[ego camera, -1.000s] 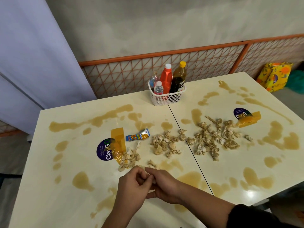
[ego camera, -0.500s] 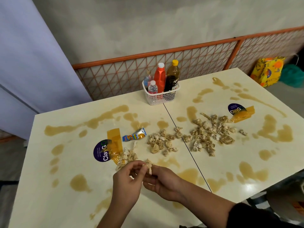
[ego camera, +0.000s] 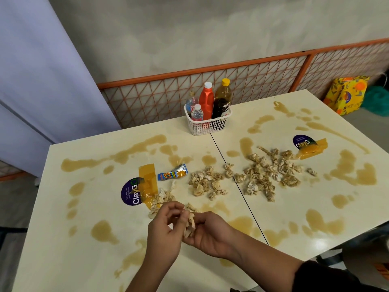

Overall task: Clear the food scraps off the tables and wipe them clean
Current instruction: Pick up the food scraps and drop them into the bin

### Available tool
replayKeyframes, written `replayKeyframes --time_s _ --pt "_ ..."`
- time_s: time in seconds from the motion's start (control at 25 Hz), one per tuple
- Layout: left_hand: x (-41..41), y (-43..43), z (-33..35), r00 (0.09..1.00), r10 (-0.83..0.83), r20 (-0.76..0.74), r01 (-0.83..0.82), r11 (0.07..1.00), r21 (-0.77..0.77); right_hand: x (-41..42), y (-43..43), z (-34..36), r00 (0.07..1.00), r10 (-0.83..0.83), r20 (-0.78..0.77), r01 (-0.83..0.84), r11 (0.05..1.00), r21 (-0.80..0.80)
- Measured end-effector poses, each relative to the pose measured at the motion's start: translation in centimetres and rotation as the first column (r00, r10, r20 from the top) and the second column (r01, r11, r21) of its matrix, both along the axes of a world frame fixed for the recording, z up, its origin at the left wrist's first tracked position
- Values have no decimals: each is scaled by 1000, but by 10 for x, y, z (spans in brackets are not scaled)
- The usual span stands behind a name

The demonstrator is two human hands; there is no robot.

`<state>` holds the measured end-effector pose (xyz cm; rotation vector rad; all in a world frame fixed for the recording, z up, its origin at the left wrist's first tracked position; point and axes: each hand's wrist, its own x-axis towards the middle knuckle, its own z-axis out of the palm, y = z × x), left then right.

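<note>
Two tabletops butted edge to edge: left tabletop (ego camera: 84,239) and right tabletop (ego camera: 315,218), both blotched with brown spills (ego camera: 355,175). Main scrap heap (ego camera: 271,175) lies mid right tabletop, beside the seam. Second heap (ego camera: 206,184) lies just across the seam. Bottle basket (ego camera: 208,123) stands at the far edge, astride the seam. Right hand (ego camera: 210,234), palm up, cups the gathered scraps (ego camera: 189,225). Left hand (ego camera: 164,230) has fingers curled at them, pinch not discernible. Third heap (ego camera: 162,199) lies beside them; snack wrapper (ego camera: 172,174) beyond it. Step in hand: hand-gathering scraps, barely begun. Next, likely: picking from the third heap without spilling the handful.
</note>
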<state>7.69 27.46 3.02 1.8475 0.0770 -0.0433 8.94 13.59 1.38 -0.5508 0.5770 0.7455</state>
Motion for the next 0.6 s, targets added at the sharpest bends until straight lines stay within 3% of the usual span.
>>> replayKeyframes --time_s 0.16,0.24,0.4,0.6 --pt "-2 -8 -10 971 -163 172 94 930 355 -1 -8 9 999 33 -9 -32 998 62" --pt "-3 -13 -12 946 -255 198 144 882 448 -5 -13 7 999 -6 -34 7 999 34" --pt "-11 -27 -9 872 -471 136 363 806 467 -11 -32 11 995 -76 -63 70 993 -95" --pt "-24 -63 -2 901 -408 150 342 878 334 -21 -70 26 970 -223 -95 220 975 -42"
